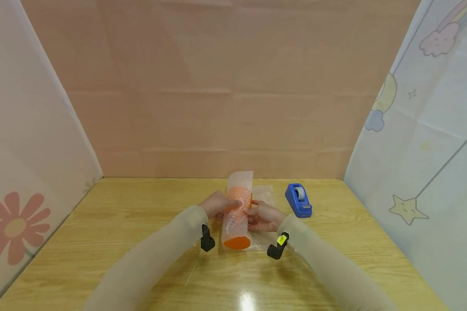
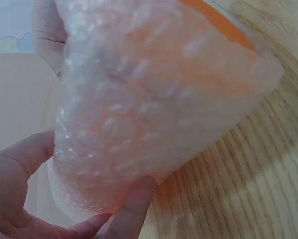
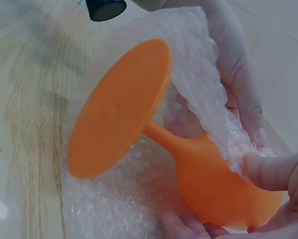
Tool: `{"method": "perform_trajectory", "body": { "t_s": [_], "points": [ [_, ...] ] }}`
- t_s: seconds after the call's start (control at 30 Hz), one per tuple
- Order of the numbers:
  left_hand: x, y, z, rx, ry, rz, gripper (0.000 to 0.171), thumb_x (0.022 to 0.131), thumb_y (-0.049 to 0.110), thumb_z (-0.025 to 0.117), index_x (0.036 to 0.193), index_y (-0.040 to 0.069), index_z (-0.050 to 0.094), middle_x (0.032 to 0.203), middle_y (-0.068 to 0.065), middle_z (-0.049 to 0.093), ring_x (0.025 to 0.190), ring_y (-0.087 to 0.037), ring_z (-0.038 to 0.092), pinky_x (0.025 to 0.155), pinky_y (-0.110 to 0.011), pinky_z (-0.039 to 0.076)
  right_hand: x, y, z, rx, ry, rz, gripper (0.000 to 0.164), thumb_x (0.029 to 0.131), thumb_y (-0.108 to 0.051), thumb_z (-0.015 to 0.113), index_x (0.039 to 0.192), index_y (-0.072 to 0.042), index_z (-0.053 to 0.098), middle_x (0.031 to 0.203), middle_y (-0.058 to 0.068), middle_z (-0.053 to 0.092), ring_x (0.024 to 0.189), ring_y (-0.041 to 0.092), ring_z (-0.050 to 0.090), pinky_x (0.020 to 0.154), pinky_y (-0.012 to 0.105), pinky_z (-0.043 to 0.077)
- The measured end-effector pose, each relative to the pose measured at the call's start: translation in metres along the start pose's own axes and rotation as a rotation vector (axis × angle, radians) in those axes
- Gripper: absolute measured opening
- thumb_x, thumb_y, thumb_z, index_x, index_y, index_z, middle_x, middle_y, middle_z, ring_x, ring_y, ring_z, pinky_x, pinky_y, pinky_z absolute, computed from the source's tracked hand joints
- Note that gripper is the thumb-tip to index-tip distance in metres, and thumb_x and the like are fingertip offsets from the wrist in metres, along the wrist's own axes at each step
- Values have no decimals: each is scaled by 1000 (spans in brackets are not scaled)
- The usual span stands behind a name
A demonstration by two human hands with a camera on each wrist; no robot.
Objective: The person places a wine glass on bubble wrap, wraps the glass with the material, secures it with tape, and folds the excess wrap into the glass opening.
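Two grips, my left hand (image 1: 219, 203) and right hand (image 1: 265, 217), hold bubble wrap (image 1: 240, 178) partly round the orange cup (image 3: 209, 181). Some wrap lies flat, tape holder (image 1: 299, 201) untouched.

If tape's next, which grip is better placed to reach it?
Probably the right grip: the blue tape dispenser stands close by on its side. The left grip is farther off, across the orange goblet, though both grips hold the bubble wrap.

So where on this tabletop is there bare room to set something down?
The tabletop looks bare between the flower-printed sheet and left sleeve, and between the blue tape dispenser and star-printed sheet. It is crowded mid-table, where the left hand and right hand hold bubble wrap around an orange goblet.
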State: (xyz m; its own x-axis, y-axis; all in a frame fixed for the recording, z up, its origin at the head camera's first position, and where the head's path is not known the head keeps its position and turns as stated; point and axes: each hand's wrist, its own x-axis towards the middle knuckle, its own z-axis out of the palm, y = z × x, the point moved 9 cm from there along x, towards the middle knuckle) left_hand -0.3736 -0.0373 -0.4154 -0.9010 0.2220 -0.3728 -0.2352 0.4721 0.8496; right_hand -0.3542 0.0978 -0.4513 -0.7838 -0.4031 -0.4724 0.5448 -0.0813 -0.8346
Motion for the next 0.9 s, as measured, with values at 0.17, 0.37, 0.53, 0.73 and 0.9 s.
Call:
{"method": "perform_trajectory", "body": {
  "t_s": [0.17, 0.37, 0.53, 0.73, 0.9],
  "points": [
    [-2, 1, 2, 10, -2, 10, 62, 86, 39, 71, 121, -7, 49, 108, -14, 59, 84, -23, 62, 78, -41, 55, -1, 1, -2, -26, 40, -2, 69, 101, -8, 48, 151, -12, 1, 130, 24, 44, 100, 27, 56, 88, 44, 49],
    [-1, 1, 1, 18, 0, 19, 57, 86, 40, 71, 116, -5, 53, 102, -12, 61, 79, -20, 62, 76, -39, 55, -5, -4, -6, -106, 94, -19, 68, 98, -10, 52, 151, -6, 9, 131, 26, 42, 105, 29, 54, 97, 45, 48],
    [1, -1, 1, 43, 5, 9, 54, 85, 42, 71, 111, -3, 55, 97, -9, 60, 74, -18, 58, 74, -37, 54, -7, -9, -3, -129, 66, -36, 66, 98, -12, 52, 149, -1, 13, 129, 21, 43, 105, 27, 53, 102, 47, 45],
    [2, -1, 1, 42, 0, 12, 53, 85, 42, 71, 110, -3, 56, 96, -8, 60, 74, -19, 57, 74, -37, 53, -6, -9, -4, -93, 34, -27, 48, 100, -18, 48, 138, -2, 25, 114, 14, 47, 95, 22, 54, 87, 37, 51],
    [1, 0, 2, 26, -7, 23, 54, 86, 41, 70, 112, -4, 55, 99, -9, 60, 77, -19, 58, 74, -38, 54, -4, -8, -6, -106, 51, -23, 56, 102, -27, 47, 144, -2, 21, 111, 14, 48, 91, 19, 54, 82, 34, 52]
  ]
}}
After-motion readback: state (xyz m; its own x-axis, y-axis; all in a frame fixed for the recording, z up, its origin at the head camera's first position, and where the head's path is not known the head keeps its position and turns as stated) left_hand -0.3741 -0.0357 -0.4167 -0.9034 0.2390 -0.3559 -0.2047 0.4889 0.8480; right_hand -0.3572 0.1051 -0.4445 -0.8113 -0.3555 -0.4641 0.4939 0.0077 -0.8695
